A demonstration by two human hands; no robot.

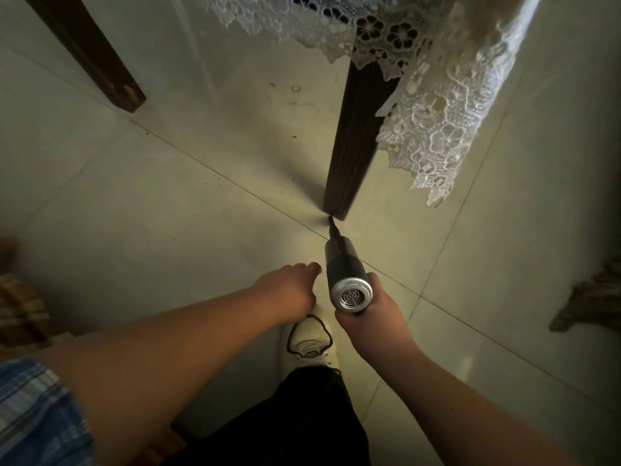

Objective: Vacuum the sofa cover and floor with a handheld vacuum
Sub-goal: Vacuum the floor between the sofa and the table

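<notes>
Holding the vacuum (346, 274) tight, the right grip (373, 314) needed to slide the tip slowly round the wooden leg (356, 146), the left grip (290, 289) hanging loose.

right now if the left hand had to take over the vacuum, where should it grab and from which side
Probably the dark round barrel of the handheld vacuum, ahead of the silver rear cap, coming from its left. The right hand wraps the rear on the right, the nozzle is too thin, and the free left hand sits beside the barrel.
</notes>
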